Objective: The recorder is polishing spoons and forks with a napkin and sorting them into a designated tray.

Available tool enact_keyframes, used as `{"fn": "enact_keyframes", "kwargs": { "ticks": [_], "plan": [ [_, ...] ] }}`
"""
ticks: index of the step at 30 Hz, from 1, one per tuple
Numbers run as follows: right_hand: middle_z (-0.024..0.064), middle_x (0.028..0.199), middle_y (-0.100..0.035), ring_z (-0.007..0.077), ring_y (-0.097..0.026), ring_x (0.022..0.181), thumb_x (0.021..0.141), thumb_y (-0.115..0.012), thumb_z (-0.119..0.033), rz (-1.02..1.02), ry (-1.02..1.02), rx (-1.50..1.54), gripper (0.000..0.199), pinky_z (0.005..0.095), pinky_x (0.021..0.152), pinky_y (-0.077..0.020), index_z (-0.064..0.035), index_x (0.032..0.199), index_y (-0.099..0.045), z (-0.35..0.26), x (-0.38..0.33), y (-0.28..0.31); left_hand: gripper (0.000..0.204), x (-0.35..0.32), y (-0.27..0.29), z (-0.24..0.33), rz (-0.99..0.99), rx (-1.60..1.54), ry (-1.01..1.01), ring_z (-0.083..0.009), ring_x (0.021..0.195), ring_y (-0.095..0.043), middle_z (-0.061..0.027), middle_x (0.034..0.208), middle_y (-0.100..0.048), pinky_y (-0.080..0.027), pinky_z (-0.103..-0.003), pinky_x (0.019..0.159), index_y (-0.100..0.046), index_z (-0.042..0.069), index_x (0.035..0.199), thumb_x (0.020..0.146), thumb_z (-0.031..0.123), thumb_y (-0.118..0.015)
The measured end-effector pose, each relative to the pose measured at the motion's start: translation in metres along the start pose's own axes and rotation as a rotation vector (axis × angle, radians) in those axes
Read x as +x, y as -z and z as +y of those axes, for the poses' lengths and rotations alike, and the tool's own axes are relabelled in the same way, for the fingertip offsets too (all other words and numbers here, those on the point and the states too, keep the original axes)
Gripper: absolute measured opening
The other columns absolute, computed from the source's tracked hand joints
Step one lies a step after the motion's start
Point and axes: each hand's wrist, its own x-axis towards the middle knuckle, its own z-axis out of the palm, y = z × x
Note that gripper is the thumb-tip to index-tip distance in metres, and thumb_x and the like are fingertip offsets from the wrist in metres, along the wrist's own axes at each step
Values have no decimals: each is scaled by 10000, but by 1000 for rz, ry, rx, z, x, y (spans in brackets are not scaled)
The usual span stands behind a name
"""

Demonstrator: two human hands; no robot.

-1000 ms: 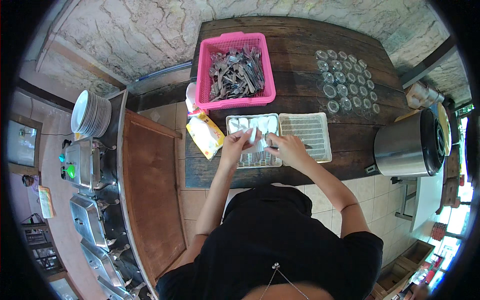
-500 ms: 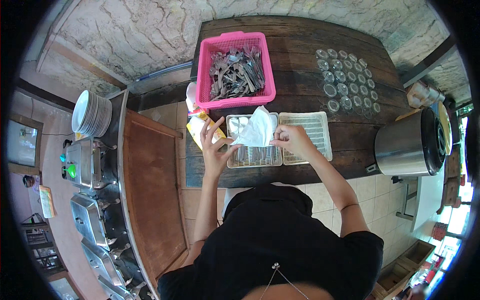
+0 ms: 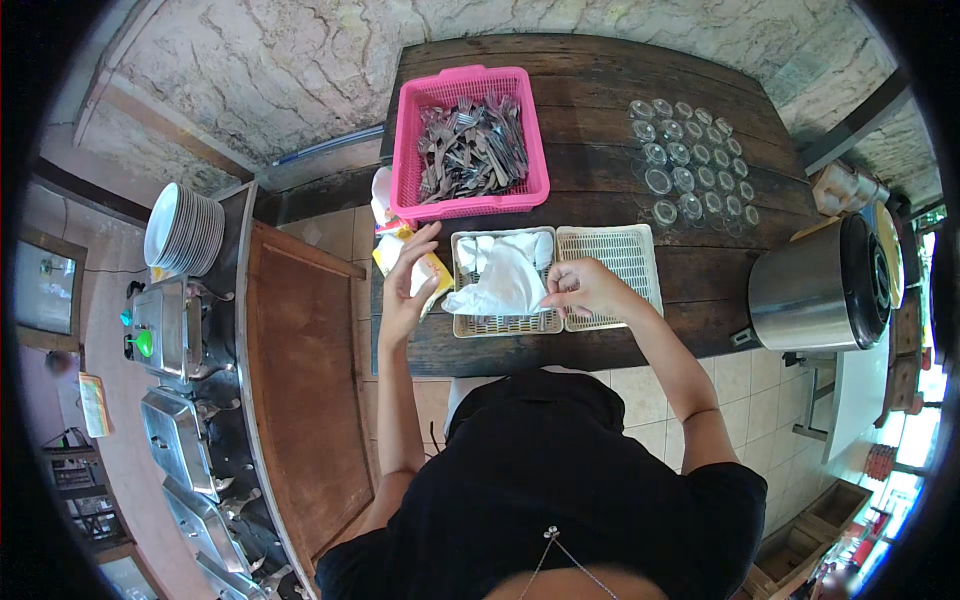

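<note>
A white paper napkin (image 3: 497, 282) hangs loosely unfolded over the left cream plastic basket (image 3: 462, 328). My right hand (image 3: 590, 287) pinches the napkin's right corner between thumb and fingers. To the left, my left hand (image 3: 408, 285) is raised off the napkin with its fingers apart, beside a yellow-and-white packet (image 3: 433, 268). White napkin bundles (image 3: 468, 252) lie at the far side of the left basket. Most of what lies under the napkin is hidden. A second cream basket (image 3: 640, 262) adjoins on the right.
Beyond the baskets, a pink basket (image 3: 543, 170) holds a heap of forks and other cutlery (image 3: 475, 150). Glass cups (image 3: 690, 155) stand in rows at the far right, near a large steel urn (image 3: 805, 285). Left, a side counter bears stacked plates (image 3: 185, 228) and chafing dishes (image 3: 170, 325).
My left hand has let go of the napkin and moved left and up. The napkin has dropped lower and spread over the cutlery in the near part of the basket.
</note>
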Motion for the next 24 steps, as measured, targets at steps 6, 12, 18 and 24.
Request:
{"fn": "enact_keyframes", "kwargs": {
  "ticks": [6, 12, 18, 24],
  "plan": [
    [54, 534, -544, 32, -387, 347, 719, -643, -142, -158, -20, 96, 206, 170, 304, -241, -10, 693, -487, -1, 1, -3, 693, 20, -26, 9, -312, 400, 33, -285, 1216, -249, -61, 1280, -348, -192, -394, 996, -488, 172, 1131, 497, -74, -623],
    [38, 525, -528, 31, -406, 364, 712, -651, -137, -174, -18, 140, 201, 164, 306, -247, -19, 691, -490, -3, -3, -4, 334, 15, -36, -24, -278, 439, -149, -291, 1174, -319, -51, 1110, -527, -241, -413, 952, -671, 140, 761, 461, -6, -649],
    [21, 547, -521, 32, -461, 415, 705, -649, -98, -22, 37, 185, 175, 156, 306, -259, -33, 677, -489, 1, -3, -3, 156, -27, -60, -44, 129, -13, 456, -209, 864, -568, -94, 857, -614, -415, -308, 767, -630, 53, 759, 618, -10, -649],
    [19, 524, -519, 30, -465, 435, 715, -640, -111, 147, -1, 321, 164, 159, 319, -263, -34, 690, -497, 13, 4, -4, 136, -32, -82, -39, 128, 345, 283, -136, 653, -560, -96, 684, -613, -427, -260, 608, -644, 22, 758, 646, 89, -680]
  ]
}}
